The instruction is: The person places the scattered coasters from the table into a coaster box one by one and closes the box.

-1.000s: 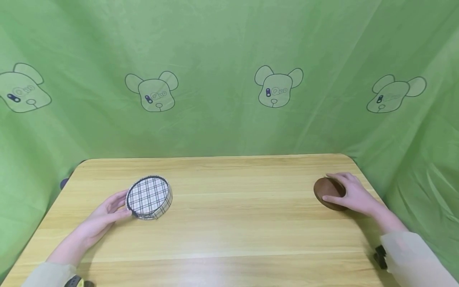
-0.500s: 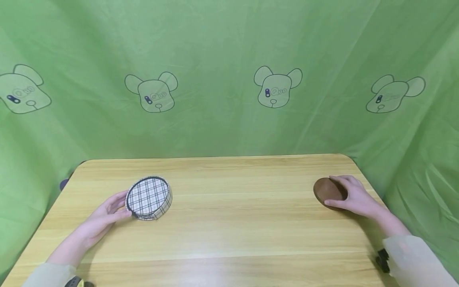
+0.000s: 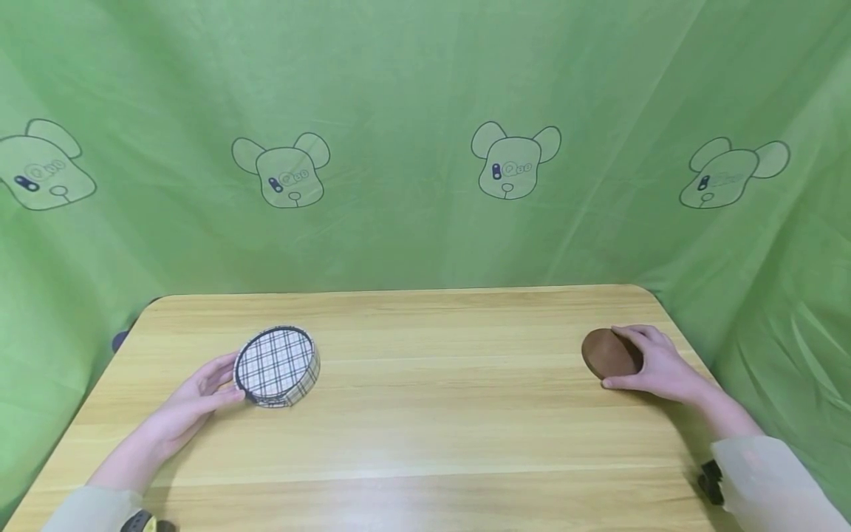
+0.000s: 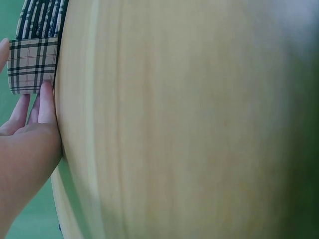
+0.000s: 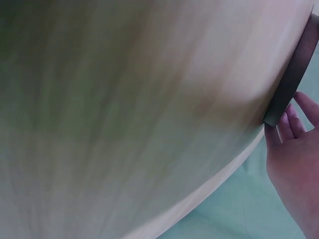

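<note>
On the left of the table, a round case (image 3: 275, 366) with white-and-dark plaid and a dark rim lies flat. My left hand (image 3: 193, 406) holds its near left edge, thumb at the front and fingers along the side. In the left wrist view, fingertips touch the plaid side wall (image 4: 32, 64). Far to the right lies a brown, shallow round disc (image 3: 606, 355); what kind of thing it is cannot be told. My right hand (image 3: 658, 369) spans its right edge between thumb and fingers. The right wrist view shows the disc's thin side edge (image 5: 294, 69) at the fingertips.
Both things lie on a light wooden table (image 3: 425, 414) with rounded far corners. A green curtain (image 3: 399, 222) printed with bear-head outlines hangs behind it and at the sides. Something small and purple (image 3: 120, 340) shows beyond the left table edge.
My right thumb has slid from the top of the brown disc to its near edge, and the hand has shifted slightly right. My left hand and the plaid case stay put.
</note>
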`<state>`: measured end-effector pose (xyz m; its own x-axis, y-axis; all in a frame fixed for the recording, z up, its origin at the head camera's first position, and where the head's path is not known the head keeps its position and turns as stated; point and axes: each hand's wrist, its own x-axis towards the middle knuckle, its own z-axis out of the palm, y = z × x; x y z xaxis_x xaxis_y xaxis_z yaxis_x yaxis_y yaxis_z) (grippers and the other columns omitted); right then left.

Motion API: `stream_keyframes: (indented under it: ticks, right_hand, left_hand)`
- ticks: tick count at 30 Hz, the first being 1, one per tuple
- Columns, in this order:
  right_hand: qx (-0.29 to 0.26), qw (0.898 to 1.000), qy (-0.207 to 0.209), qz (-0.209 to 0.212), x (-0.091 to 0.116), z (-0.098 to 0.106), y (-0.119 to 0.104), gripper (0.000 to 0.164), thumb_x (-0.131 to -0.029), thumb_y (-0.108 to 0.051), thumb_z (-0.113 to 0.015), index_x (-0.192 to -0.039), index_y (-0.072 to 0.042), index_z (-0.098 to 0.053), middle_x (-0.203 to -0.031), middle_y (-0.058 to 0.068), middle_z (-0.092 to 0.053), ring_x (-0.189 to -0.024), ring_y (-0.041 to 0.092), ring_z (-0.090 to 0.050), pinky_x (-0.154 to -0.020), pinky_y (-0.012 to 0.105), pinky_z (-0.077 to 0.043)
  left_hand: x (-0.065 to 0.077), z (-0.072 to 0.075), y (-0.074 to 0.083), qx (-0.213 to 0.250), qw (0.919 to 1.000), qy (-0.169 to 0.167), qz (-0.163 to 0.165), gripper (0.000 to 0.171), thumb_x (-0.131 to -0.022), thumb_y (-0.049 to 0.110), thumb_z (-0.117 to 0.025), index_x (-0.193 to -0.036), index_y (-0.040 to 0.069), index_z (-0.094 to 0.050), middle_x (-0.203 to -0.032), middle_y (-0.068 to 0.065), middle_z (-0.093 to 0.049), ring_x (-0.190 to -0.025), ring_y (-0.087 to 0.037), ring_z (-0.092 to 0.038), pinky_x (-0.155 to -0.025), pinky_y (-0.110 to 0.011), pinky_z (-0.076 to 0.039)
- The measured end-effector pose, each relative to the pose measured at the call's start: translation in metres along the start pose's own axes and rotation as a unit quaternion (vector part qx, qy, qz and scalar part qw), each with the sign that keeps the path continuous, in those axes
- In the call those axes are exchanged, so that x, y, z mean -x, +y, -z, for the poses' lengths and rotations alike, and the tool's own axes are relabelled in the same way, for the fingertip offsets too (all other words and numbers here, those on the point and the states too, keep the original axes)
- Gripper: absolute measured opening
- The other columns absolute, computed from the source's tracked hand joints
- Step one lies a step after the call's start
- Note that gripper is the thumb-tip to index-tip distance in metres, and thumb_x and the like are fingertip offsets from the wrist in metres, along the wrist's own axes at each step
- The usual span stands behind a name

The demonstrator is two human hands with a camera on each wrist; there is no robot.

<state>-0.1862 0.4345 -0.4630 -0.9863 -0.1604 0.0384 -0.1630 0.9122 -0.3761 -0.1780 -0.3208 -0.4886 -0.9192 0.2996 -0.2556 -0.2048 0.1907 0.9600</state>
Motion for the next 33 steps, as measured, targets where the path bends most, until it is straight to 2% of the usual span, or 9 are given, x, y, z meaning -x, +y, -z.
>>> stream_keyframes:
  ticks: [17,25,30,31,33]
  right_hand:
    - [-0.001,1.0,0.0,-0.004,0.0002,-0.0018,0.0012,0.106,-0.072,-0.034,-0.096,-0.153,0.009,-0.042,-0.147,0.042,-0.038,-0.133,0.064,-0.033,-0.1,0.076,-0.037]
    - [0.008,1.0,-0.006,-0.008,-0.0008,-0.0007,-0.0015,0.106,-0.072,-0.033,-0.095,-0.153,0.01,-0.042,-0.146,0.044,-0.038,-0.132,0.064,-0.033,-0.1,0.076,-0.037]
    - [0.012,1.0,-0.004,-0.007,-0.0018,-0.0003,-0.0048,0.106,-0.072,-0.034,-0.096,-0.152,0.011,-0.043,-0.145,0.043,-0.039,-0.131,0.063,-0.035,-0.099,0.076,-0.038]
    - [0.014,1.0,-0.003,-0.007,-0.0021,-0.0004,-0.0056,0.106,-0.072,-0.034,-0.096,-0.152,0.011,-0.043,-0.145,0.043,-0.039,-0.13,0.062,-0.035,-0.098,0.076,-0.039]
    - [0.016,1.0,-0.003,-0.005,-0.0035,-0.0006,-0.0061,0.107,-0.072,-0.036,-0.096,-0.152,0.01,-0.042,-0.144,0.042,-0.039,-0.129,0.062,-0.035,-0.097,0.075,-0.039]
  left_hand:
    - [0.0006,-0.0005,0.0007,-0.002,1.0,0.0,-0.003,0.085,-0.103,0.008,-0.064,-0.167,-0.002,-0.01,-0.171,-0.033,-0.016,-0.116,0.011,-0.056,-0.1,-0.013,-0.045]
    - [-0.0001,0.0001,0.0003,-0.008,1.0,0.002,0.005,0.085,-0.103,0.009,-0.064,-0.168,0.0,-0.011,-0.172,-0.031,-0.017,-0.116,0.01,-0.056,-0.108,-0.025,-0.045]
    - [0.0,0.0001,0.0005,-0.001,1.0,0.001,0.001,0.085,-0.103,0.009,-0.064,-0.168,-0.001,-0.01,-0.171,-0.032,-0.016,-0.116,0.01,-0.056,-0.103,-0.016,-0.045]
    - [0.0001,0.0002,0.0006,-0.002,1.0,0.001,0.002,0.085,-0.103,0.009,-0.064,-0.168,-0.001,-0.01,-0.171,-0.032,-0.016,-0.117,0.01,-0.056,-0.105,-0.018,-0.045]
    - [0.0003,0.0002,0.0009,-0.004,1.0,0.0,0.005,0.086,-0.103,0.009,-0.064,-0.168,-0.001,-0.01,-0.171,-0.032,-0.016,-0.116,0.011,-0.056,-0.117,-0.03,-0.043]
